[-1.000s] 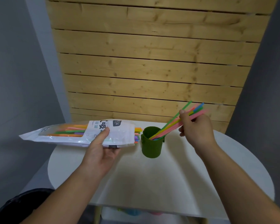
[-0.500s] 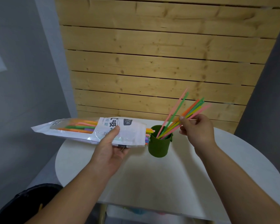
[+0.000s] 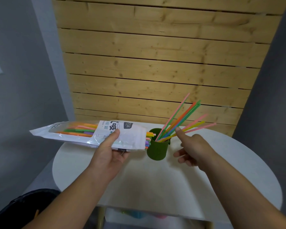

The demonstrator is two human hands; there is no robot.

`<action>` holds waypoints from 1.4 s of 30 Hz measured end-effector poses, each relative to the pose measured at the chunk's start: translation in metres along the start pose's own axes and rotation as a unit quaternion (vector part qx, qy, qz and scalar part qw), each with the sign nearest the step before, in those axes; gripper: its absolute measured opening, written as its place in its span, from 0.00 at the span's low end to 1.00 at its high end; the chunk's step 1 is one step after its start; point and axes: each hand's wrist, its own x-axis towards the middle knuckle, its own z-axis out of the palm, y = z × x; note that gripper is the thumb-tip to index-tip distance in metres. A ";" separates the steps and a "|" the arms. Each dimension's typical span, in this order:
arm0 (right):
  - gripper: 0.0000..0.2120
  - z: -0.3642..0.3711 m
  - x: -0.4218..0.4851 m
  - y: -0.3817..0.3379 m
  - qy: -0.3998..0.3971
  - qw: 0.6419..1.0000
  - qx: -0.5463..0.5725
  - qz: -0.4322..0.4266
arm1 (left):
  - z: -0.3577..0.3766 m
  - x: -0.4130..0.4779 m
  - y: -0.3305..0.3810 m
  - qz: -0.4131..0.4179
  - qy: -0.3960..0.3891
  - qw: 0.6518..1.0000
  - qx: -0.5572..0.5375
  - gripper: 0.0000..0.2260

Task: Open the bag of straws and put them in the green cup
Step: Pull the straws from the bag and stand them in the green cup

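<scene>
The left hand [image 3: 111,154] has its grip clenched on the white plastic bag of coloured straws [image 3: 96,134], held level just left of the round green cup [image 3: 157,148] on the white round bench [image 3: 155,179]. A fan of loose coloured straws [image 3: 180,119] stands in the cup, leaning right. The right hand [image 3: 193,149], just right of the cup, has its grip released, fingers spread, the thumb seemingly brushing the straws.

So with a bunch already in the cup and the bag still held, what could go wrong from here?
The straws lean far right out of the small green cup; their weight might tip it, or the open right hand could knock them. The bag, held level by the left hand, might spill straws from its open end.
</scene>
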 end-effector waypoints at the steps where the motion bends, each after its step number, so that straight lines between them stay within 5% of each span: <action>1: 0.31 0.001 -0.004 -0.001 -0.021 1.000 -0.020 0.005 | 0.001 -0.001 0.000 0.000 -0.001 1.000 -0.001 0.11; 9: 0.10 0.032 -0.014 -0.009 -0.092 0.952 0.208 -0.203 | 0.010 -0.010 -0.003 0.002 -0.027 1.000 0.009 0.09; 13: 0.04 0.036 -0.014 -0.008 -0.055 0.956 0.161 -0.241 | 0.011 -0.012 -0.001 0.003 -0.022 1.000 0.010 0.08; 24: 0.03 0.010 -0.001 -0.005 -0.078 0.932 0.322 -0.147 | 0.003 -0.001 0.015 0.012 0.001 1.000 -0.019 0.09; 27: 0.16 0.014 -0.001 0.000 -0.118 0.907 0.383 -0.126 | 0.003 -0.001 0.018 0.023 0.002 0.999 -0.030 0.10; 30: 0.32 0.026 -0.006 0.005 -0.136 0.921 0.342 -0.124 | 0.003 -0.002 0.019 0.027 0.001 0.999 -0.034 0.12; 35: 0.20 0.060 -0.016 0.003 -0.145 0.947 0.262 -0.120 | 0.004 -0.006 0.014 0.018 -0.009 0.999 -0.024 0.08; 42: 0.14 0.069 -0.019 -0.016 -0.035 0.907 0.391 -0.154 | 0.006 -0.009 0.005 0.000 -0.017 1.000 -0.021 0.09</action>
